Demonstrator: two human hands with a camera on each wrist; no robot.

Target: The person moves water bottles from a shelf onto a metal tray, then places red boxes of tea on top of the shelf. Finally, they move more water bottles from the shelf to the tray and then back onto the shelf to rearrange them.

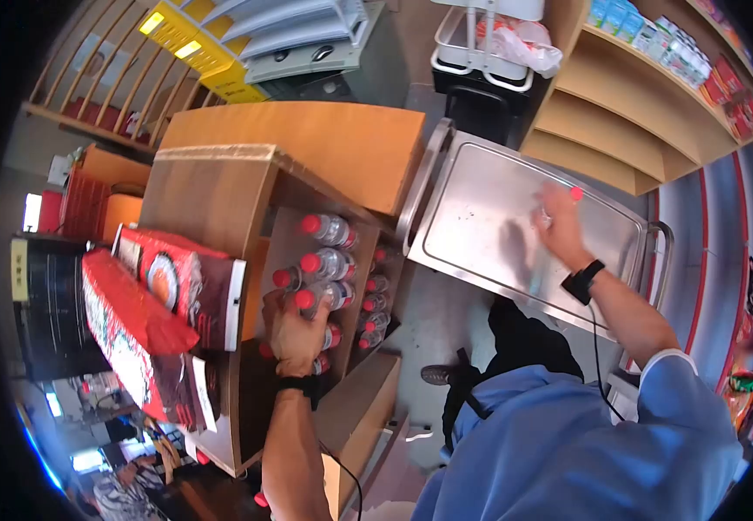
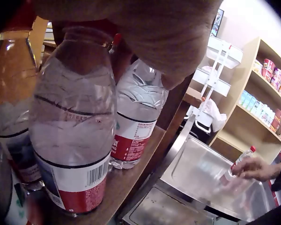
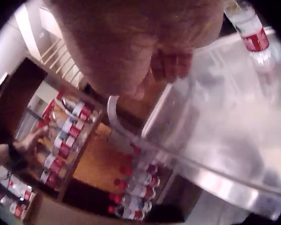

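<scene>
On the wooden shelf unit, my left hand (image 1: 298,334) grips the upper part of a clear plastic water bottle (image 1: 333,295) with a red cap. In the left wrist view that hand covers the caps, and a bottle (image 2: 75,126) with a white and red label stands close below the palm. Other red-capped bottles (image 1: 329,230) crowd around it. My right hand (image 1: 559,230) is blurred over the steel cart top (image 1: 472,200). A water bottle (image 3: 253,37) stands upright on the cart just beside it; in the right wrist view my fingers (image 3: 175,65) are apart from that bottle.
More bottles (image 1: 375,304) stand in a lower compartment. Red packages (image 1: 155,304) lie on the unit's left. A raised handle (image 1: 424,182) edges the cart. Behind are a stocked shelf (image 1: 628,104) and a white rack (image 1: 481,52). A wooden cabinet (image 1: 333,139) adjoins the unit.
</scene>
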